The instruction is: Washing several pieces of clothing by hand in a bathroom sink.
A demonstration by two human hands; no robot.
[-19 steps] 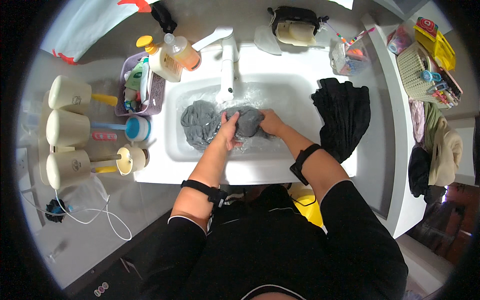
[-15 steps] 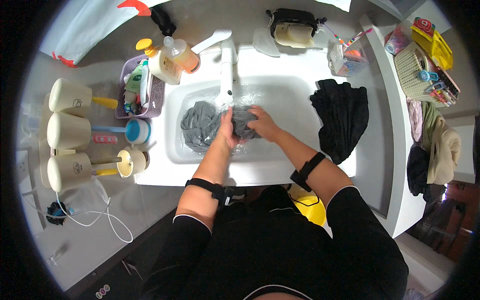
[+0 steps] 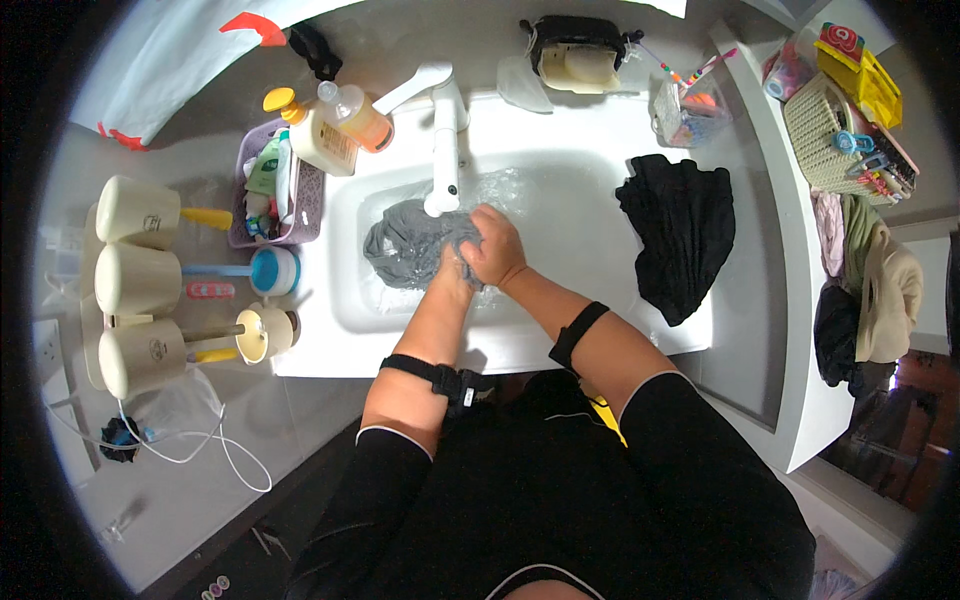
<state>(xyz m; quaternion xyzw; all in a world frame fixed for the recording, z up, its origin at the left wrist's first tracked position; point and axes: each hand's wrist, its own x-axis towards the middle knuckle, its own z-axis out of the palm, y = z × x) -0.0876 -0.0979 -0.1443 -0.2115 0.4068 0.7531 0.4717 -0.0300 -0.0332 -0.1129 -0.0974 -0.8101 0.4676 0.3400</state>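
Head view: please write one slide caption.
Left grip and right grip on wet gray cloth in the sink, below the white faucet; black cloth lies at right.

A purple basket (image 3: 309,206) sits beside a yellow-topped bottle (image 3: 322,141), a woven basket (image 3: 814,140) far right

both hands (image 3: 496,246) clasp grey cloth (image 3: 400,245) in the white sink (image 3: 590,250).

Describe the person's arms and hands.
The left hand and right hand are gloveless. Black straps ring the left arm and right arm, the left one carrying a black module with small white label. The short black sleeves are edged in white.
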